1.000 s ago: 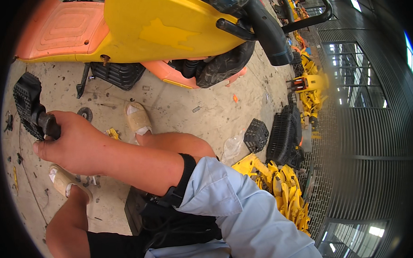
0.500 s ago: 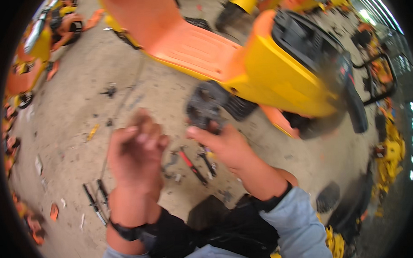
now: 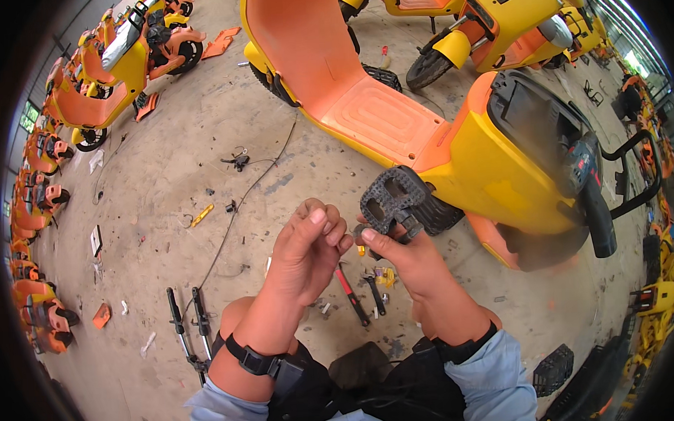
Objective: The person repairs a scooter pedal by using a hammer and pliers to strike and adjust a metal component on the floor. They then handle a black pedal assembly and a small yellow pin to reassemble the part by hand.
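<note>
In my right hand (image 3: pixel 413 260) is a black pedal (image 3: pixel 397 202) with openings in its frame, tilted up, the thumb lying along its near end. My left hand (image 3: pixel 307 249) is held up just left of it, fingers curled in and thumb pressed on the index finger; whether anything small is pinched there is hidden. Behind the pedal, a yellow and orange scooter (image 3: pixel 378 124) lies tipped over. A black ribbed part (image 3: pixel 442 216) shows at its lower edge, partly behind the pedal.
On the floor between my forearms lie a red-and-black handled tool (image 3: pixel 351 293) and a wrench (image 3: pixel 374 292). Two black-and-silver rods (image 3: pixel 181 327) lie left of my left arm. A power drill (image 3: pixel 582 165) rests on the scooter. More scooters (image 3: pixel 99 100) line both sides.
My view has shifted, so the scooter sits lower and farther right. My left hand has come closer to the pedal, which stays in my right hand.
</note>
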The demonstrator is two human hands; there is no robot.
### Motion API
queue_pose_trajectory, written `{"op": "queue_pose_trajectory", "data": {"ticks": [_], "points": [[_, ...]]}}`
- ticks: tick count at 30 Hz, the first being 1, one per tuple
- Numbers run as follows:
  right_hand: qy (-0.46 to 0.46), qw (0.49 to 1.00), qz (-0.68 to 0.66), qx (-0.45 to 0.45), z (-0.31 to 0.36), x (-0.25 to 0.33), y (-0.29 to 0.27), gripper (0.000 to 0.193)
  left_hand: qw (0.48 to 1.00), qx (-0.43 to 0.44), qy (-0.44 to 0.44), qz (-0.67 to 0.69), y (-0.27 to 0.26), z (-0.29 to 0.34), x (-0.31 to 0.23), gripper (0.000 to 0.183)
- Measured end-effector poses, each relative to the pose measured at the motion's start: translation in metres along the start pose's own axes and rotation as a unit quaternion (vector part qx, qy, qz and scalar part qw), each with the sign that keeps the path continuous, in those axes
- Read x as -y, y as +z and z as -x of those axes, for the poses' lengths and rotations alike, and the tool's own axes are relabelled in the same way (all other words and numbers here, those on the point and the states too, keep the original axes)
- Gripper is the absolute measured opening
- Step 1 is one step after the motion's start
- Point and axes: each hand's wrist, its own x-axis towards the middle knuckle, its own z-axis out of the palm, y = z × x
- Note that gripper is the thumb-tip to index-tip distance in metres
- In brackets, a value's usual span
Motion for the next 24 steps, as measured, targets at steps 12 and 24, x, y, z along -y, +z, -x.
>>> {"op": "queue_pose_trajectory", "data": {"ticks": [12,24], "points": [[0.056,0.987,0.077,0.129,-0.012,-0.002,0.007,0.036,0.907,-0.136,0.158,-0.366,-0.02,-0.016,0.001,0.054],[-0.119,0.947,0.294,0.057,0.013,-0.008,0.023,0.041,0.885,-0.166,0.063,-0.431,-0.029,-0.017,-0.006,0.055]]}}
